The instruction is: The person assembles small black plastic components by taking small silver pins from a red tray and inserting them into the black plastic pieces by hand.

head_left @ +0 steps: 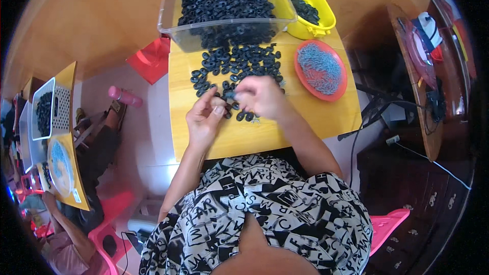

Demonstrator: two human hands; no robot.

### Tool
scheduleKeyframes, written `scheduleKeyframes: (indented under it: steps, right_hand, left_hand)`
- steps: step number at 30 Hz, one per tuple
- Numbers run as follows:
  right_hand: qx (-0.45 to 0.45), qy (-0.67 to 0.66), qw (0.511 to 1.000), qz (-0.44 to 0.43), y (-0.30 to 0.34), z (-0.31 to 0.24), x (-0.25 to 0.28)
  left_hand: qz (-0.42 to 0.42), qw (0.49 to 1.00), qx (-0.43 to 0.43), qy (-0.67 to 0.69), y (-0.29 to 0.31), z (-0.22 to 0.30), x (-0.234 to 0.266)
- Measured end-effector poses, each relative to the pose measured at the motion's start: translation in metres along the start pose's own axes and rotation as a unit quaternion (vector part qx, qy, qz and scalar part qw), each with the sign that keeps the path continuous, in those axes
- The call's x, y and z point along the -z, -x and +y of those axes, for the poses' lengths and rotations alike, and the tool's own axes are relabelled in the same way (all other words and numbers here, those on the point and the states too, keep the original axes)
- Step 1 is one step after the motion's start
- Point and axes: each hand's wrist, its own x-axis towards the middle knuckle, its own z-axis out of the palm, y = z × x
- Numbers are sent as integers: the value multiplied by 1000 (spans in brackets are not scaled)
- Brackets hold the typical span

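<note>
My left hand [204, 118] is over the middle of the yellow table [204, 145], its thumb and fingers pinched around a small black plastic part, largely hidden by the fingertips. Close beside it, my right hand [261, 97] is closed with its fingertips at that part; motion blurs it, and what it grips is not clear. Many oval black plastic parts [216, 62] with holes lie spread in front of and under the hands. A few tiny silvery metal pieces [255, 120] sit by the right wrist. More such pieces, apparently screws, cover a red plate [340, 91] at right.
A clear plastic bin [178, 38] heaped with black parts stands at the table's far edge, beside a yellow tub [330, 20] holding more. At left, another person's arm [66, 224] rests near a second table [79, 173]. A pink bottle [125, 97] lies on the floor.
</note>
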Motion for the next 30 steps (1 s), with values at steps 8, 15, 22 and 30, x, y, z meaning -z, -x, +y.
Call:
scheduleKeyframes:
  steps: [8,15,22,30]
  right_hand:
    - [31,49,954,295,-47,-29,178]
    - [25,284,901,325,-7,19,169]
    - [-11,404,897,182,40,60,136]
    - [-27,493,852,172,37,83,143]
  left_hand:
    - [-298,845,-394,-206,40,141,-52]
    - [-212,854,-457,-130,73,203,-113]
    - [-283,842,-460,-17,73,193,-128]
    - [-464,762,-327,-312,42,105,-64]
